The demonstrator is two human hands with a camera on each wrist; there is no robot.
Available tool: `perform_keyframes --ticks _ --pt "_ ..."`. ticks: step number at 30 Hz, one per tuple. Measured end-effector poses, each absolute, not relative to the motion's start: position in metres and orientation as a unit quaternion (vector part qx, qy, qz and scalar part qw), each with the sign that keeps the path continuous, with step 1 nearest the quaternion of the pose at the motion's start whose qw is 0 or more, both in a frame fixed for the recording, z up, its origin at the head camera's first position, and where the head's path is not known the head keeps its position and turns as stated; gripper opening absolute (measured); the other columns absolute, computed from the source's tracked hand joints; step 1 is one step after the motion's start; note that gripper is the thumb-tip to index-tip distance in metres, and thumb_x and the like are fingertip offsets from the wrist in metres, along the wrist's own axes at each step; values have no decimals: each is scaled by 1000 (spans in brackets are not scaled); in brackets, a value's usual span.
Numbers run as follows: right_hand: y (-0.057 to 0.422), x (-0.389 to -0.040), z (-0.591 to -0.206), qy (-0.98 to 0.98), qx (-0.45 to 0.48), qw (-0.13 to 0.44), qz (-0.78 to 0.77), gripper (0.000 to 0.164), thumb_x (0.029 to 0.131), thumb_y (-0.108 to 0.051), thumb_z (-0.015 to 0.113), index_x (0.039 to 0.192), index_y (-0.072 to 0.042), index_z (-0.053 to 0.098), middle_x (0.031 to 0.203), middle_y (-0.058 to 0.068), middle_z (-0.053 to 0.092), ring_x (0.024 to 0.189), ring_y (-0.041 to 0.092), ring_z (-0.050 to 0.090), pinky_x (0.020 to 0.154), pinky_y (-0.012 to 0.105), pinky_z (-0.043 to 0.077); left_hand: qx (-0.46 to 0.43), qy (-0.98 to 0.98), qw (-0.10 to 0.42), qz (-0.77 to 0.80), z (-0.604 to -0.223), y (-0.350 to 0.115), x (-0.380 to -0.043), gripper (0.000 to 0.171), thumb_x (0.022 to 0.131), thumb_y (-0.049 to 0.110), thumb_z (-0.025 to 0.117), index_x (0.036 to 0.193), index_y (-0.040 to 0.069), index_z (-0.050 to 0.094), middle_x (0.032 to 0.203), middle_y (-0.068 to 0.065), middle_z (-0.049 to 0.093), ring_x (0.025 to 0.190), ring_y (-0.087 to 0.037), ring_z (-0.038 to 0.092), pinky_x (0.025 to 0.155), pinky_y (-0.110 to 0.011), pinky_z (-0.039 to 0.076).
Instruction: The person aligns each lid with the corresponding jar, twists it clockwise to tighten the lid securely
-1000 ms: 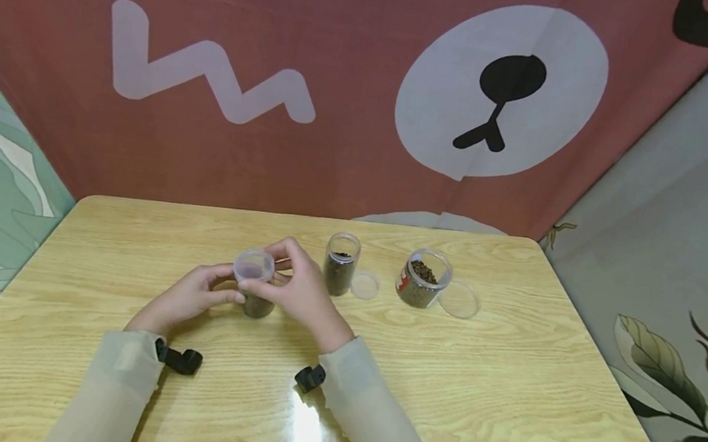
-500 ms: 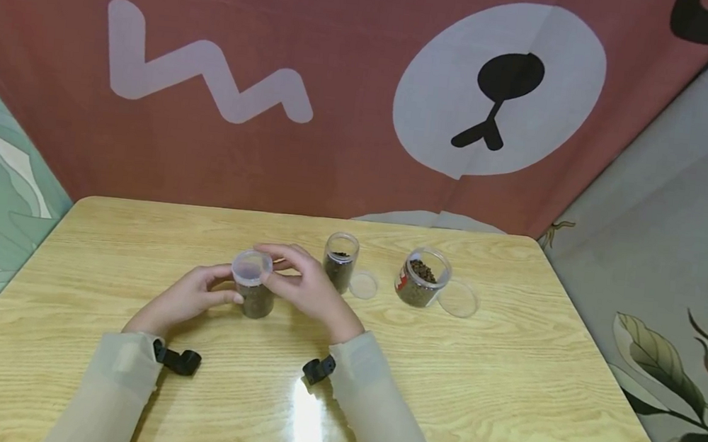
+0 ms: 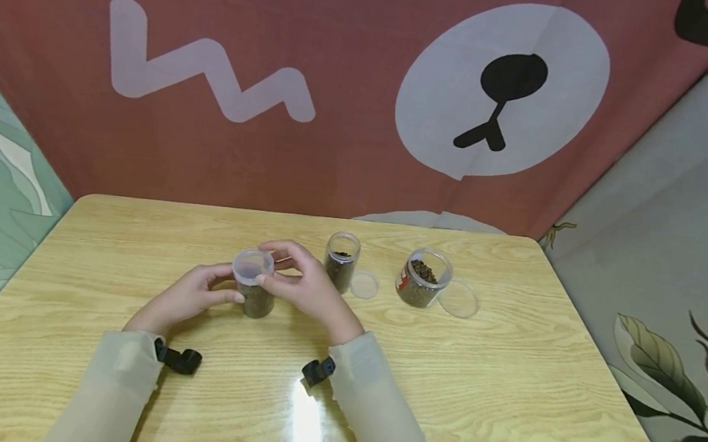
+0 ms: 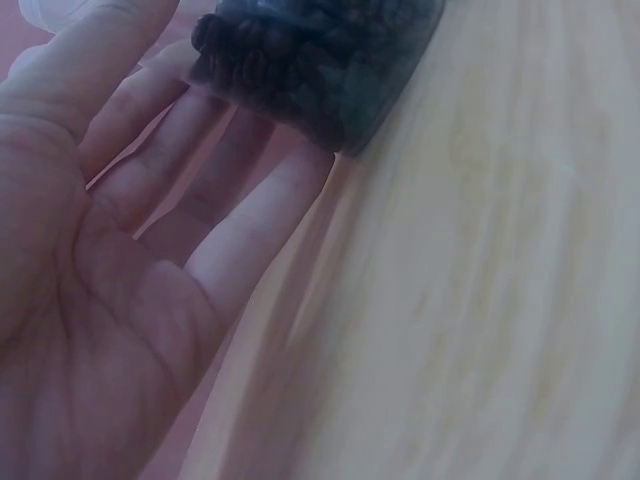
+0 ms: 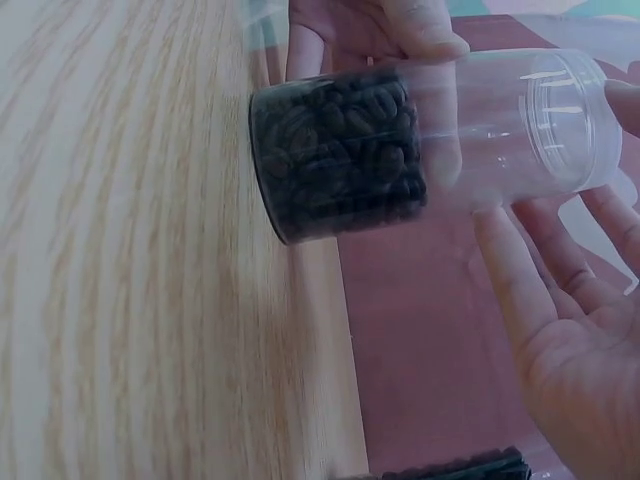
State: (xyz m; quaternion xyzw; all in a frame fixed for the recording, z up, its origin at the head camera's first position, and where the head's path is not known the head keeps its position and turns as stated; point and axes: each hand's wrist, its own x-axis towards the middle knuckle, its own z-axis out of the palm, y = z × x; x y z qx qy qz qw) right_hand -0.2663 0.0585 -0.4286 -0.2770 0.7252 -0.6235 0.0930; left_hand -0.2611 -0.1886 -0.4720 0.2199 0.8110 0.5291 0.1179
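Note:
A clear screw-top jar [image 5: 475, 130], partly filled with dark coffee beans [image 5: 340, 155], stands upright on the table. On its mouth sits a translucent lid [image 3: 253, 265]. My left hand [image 3: 195, 294] holds the jar from the left, thumb in front and fingers behind. In the left wrist view, the fingers [image 4: 255, 225] curve against the jar's bean-filled lower part. My right hand [image 3: 309, 289] grips the lid from the right, its thumb on the near side of the rim and its index finger over the far side.
Right of the hands stands an open tall jar [image 3: 340, 266] of dark grains, with a small round lid [image 3: 364, 284] beside it. Farther right is a wider open jar [image 3: 414, 287] of brown bits, next to a larger clear lid [image 3: 459, 300]. A printed cloth [image 3: 346, 170] hangs behind the table.
My right hand has swung round the lid's rim, its thumb going from the front toward the right side. The right wrist has shifted slightly right. My left hand stays on the jar.

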Motion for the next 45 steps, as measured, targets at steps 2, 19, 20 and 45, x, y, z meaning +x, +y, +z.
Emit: perform_keyframes --ticks 2,19,20,45 --pt "57 -266 -429 724 -272 92 -627 44 94 -11 74 135 -13 59 120 11 59 110 18 61 97 28 54 219 812 116 528 -472 -188 -261 49 96 20 71 141 2 58 146 -18 54 141 -42 40 114 -65 30" --pt "50 -265 -433 748 -259 56 -609 44 90 -16 80 129 -11 62 114 9 62 107 19 60 94 28 56 205 805 132 541 -469 -188 -260 51 96 23 72 142 4 58 148 -16 53 143 -41 37 116 -66 26" --pt "50 -265 -433 749 -257 50 -608 44 89 -16 81 129 -11 62 112 9 63 106 19 60 93 28 56 204 803 134 543 -469 -188 -260 51 96 23 71 142 5 58 148 -15 53 144 -41 37 116 -66 25" --pt "51 -260 -428 798 -274 21 -536 52 90 -26 80 137 -18 61 112 0 55 110 21 60 92 22 55 220 815 120 523 -466 -188 -259 47 97 22 71 139 6 61 147 -16 53 142 -43 38 113 -68 29"
